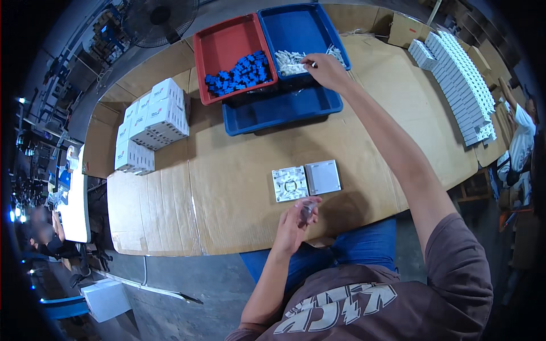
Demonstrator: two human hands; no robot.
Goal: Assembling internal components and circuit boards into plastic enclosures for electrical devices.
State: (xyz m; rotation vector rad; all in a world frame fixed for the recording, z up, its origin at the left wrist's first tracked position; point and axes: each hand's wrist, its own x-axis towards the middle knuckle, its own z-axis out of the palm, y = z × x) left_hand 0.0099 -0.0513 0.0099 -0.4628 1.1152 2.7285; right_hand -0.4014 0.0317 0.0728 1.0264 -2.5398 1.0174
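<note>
My right hand (329,71) is over the front of a blue bin (296,28). Its fingers are pinched together just above a heap of small white plastic parts (290,62); whatever they hold is too small to make out. Near the table's front edge, my left hand (291,227) curls around a small see-through plastic item (307,211), perhaps a little bag. Just beyond it lie two white square pieces side by side: a box half (290,183) with a moulded, patterned inside and a smooth flat cover (323,177).
Left of the blue bin, a red bin (230,37) holds blue plastic parts (239,74). Below both sits another blue tray (284,113). White boxes (153,122) are stacked at the left; long rows of white pieces (460,85) stand at the right. Other people are at both sides.
</note>
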